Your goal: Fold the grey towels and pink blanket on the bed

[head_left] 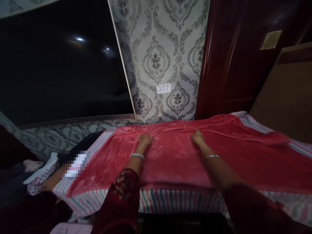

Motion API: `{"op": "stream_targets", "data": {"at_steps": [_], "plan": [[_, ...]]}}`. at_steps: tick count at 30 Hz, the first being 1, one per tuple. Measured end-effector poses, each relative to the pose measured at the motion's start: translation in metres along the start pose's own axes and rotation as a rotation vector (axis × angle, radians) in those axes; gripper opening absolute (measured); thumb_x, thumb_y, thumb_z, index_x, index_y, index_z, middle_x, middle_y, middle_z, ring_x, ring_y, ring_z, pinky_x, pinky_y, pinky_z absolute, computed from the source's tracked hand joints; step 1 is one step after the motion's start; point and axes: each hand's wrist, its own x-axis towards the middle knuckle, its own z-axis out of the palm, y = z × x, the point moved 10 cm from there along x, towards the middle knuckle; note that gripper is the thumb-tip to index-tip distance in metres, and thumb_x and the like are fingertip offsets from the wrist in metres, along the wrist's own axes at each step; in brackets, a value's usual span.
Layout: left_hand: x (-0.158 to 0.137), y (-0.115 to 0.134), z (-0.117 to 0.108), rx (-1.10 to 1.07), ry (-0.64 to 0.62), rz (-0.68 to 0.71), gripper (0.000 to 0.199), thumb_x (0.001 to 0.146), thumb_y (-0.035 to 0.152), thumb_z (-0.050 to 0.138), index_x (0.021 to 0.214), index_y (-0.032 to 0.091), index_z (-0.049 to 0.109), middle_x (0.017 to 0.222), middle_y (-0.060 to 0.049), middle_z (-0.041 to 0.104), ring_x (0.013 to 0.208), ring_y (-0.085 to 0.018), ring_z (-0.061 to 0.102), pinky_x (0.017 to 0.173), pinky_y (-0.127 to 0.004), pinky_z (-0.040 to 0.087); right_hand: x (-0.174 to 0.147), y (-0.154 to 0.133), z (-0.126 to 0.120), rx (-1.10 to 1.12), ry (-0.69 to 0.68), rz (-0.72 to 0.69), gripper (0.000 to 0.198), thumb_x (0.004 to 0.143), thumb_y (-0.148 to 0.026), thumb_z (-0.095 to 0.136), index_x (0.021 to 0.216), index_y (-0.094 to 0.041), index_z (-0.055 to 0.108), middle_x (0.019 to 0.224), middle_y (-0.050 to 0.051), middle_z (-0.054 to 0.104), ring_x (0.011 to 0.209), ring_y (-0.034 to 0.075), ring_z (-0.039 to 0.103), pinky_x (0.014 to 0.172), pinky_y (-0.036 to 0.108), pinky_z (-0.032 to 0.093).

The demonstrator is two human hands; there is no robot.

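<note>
A red plush cloth [170, 162] lies spread over a surface with a striped cover [182, 201]. Whether it is a garment or a blanket I cannot tell; long folds run along its far side. Both arms reach forward across it. My left hand [145, 139] is closed on the cloth left of the middle, knuckles up. To the right of it, my right hand [198, 137] also has its fingers curled on the cloth, slightly blurred. Some of the fingertips are hidden. A bracelet is on each wrist.
A large dark television screen [60, 65] hangs at the left. Behind the surface is patterned wallpaper [156, 61] with a paper label "277" [163, 88]. A dark red wood panel [229, 65] and a brown board [287, 87] stand right. Folded fabrics [39, 175] lie left.
</note>
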Motion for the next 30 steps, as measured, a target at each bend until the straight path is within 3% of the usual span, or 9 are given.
{"op": "stream_targets", "data": {"at_steps": [6, 11, 17, 24, 26, 30], "plan": [[-0.009, -0.029, 0.014, -0.047, 0.117, -0.057, 0.052, 0.095, 0.044, 0.034, 0.134, 0.019, 0.059, 0.14, -0.018, 0.055, 0.13, -0.042, 0.047, 0.097, -0.06, 0.044, -0.03, 0.015, -0.002, -0.061, 0.118, -0.014, 0.044, 0.084, -0.019, 0.048, 0.122, -0.015, 0.068, 0.112, 0.017, 0.068, 0.11, 0.029, 0.062, 0.099, 0.041, 0.045], [0.005, -0.045, 0.024, -0.117, 0.113, -0.062, 0.053, 0.097, 0.045, 0.029, 0.134, 0.022, 0.06, 0.138, -0.017, 0.057, 0.128, -0.04, 0.05, 0.097, -0.058, 0.045, -0.035, 0.028, -0.014, -0.085, 0.175, -0.045, 0.045, 0.085, -0.019, 0.041, 0.12, -0.013, 0.068, 0.114, 0.015, 0.068, 0.109, 0.026, 0.061, 0.101, 0.038, 0.044], [0.032, -0.067, 0.04, -0.213, 0.074, -0.075, 0.049, 0.097, 0.037, 0.031, 0.129, 0.018, 0.063, 0.131, -0.018, 0.062, 0.122, -0.033, 0.057, 0.099, -0.049, 0.046, -0.034, 0.032, -0.017, -0.101, 0.203, -0.075, 0.043, 0.086, -0.018, 0.04, 0.116, -0.015, 0.07, 0.114, 0.012, 0.07, 0.107, 0.023, 0.061, 0.099, 0.034, 0.044], [0.045, -0.08, 0.047, -0.343, 0.075, -0.072, 0.045, 0.096, 0.021, 0.033, 0.129, 0.016, 0.063, 0.133, -0.009, 0.064, 0.122, -0.019, 0.059, 0.1, -0.028, 0.046, -0.036, 0.03, -0.018, -0.137, 0.205, -0.045, 0.044, 0.087, -0.02, 0.039, 0.118, -0.011, 0.069, 0.115, 0.017, 0.069, 0.106, 0.026, 0.062, 0.096, 0.038, 0.045], [0.043, -0.083, 0.047, -0.347, 0.081, -0.109, 0.045, 0.096, 0.024, 0.034, 0.13, 0.016, 0.062, 0.134, -0.011, 0.064, 0.123, -0.022, 0.059, 0.101, -0.03, 0.046, -0.038, 0.029, -0.018, -0.143, 0.2, -0.028, 0.045, 0.088, -0.021, 0.039, 0.121, -0.009, 0.067, 0.116, 0.018, 0.068, 0.108, 0.027, 0.061, 0.097, 0.038, 0.045], [0.036, -0.092, 0.043, -0.315, 0.114, -0.239, 0.052, 0.096, 0.038, 0.036, 0.133, 0.011, 0.059, 0.14, -0.024, 0.054, 0.132, -0.038, 0.049, 0.102, -0.053, 0.044, -0.045, 0.027, -0.021, -0.152, 0.18, 0.02, 0.045, 0.089, -0.022, 0.041, 0.126, -0.01, 0.064, 0.121, 0.019, 0.065, 0.114, 0.028, 0.06, 0.1, 0.039, 0.043]]}}
